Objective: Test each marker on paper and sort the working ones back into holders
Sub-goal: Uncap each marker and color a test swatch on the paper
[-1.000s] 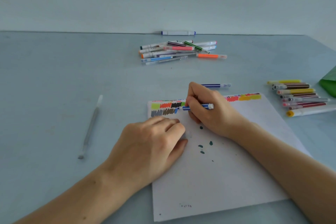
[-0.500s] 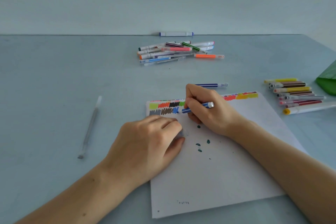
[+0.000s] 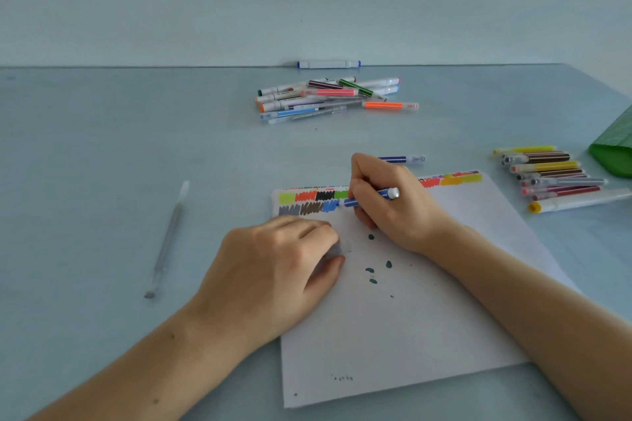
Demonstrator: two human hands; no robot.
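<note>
My right hand (image 3: 393,212) grips a blue striped marker (image 3: 352,202) and holds its tip on the white paper (image 3: 410,318), at the end of a blue scribble in the second row of colour swatches. My left hand (image 3: 273,270) rests on the paper's left edge with curled fingers and pinches a small translucent cap (image 3: 337,249) between thumb and fingers. Swatches of several colours run along the paper's top edge. Dark green blots dot its middle.
A pile of markers (image 3: 325,97) lies at the back centre, and a white marker (image 3: 328,64) sits against the wall. A second group of markers (image 3: 554,178) lies at the right beside a green holder (image 3: 615,154). A dark blue marker (image 3: 400,159) lies behind my right hand. A grey pen (image 3: 167,239) lies at the left.
The blue scribble in the second row has appeared and grown as my right hand worked the marker tip. My left hand has stayed on the paper.
</note>
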